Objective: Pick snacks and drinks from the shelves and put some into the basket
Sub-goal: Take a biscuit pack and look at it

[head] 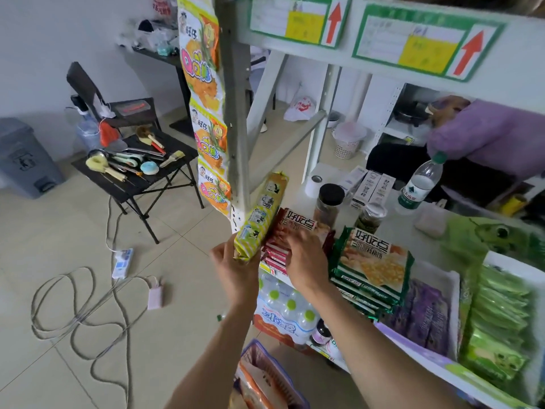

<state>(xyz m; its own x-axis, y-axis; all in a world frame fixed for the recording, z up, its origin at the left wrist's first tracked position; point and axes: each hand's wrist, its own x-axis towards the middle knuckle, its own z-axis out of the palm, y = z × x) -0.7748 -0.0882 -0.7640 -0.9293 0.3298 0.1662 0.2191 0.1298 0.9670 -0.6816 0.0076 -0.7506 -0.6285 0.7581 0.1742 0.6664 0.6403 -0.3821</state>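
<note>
My left hand (233, 267) grips the lower end of a long yellow-green biscuit pack (261, 215), held tilted in front of the shelf post. On the stack of red biscuit packs (298, 224) at the shelf's left end rests my right hand (305, 255), fingers curled over the top pack's front edge. A stack of green biscuit packs (373, 261) lies just to the right. The basket (259, 354) sits on the floor below my arms, with orange packs inside it.
A strip of hanging yellow snack bags (206, 113) covers the shelf post. Jars (330, 202) and a water bottle (420, 184) stand behind the stacks; purple (424, 314) and green (498, 320) packs lie further right. Bottled water case below. Cables and a folding table on the left floor.
</note>
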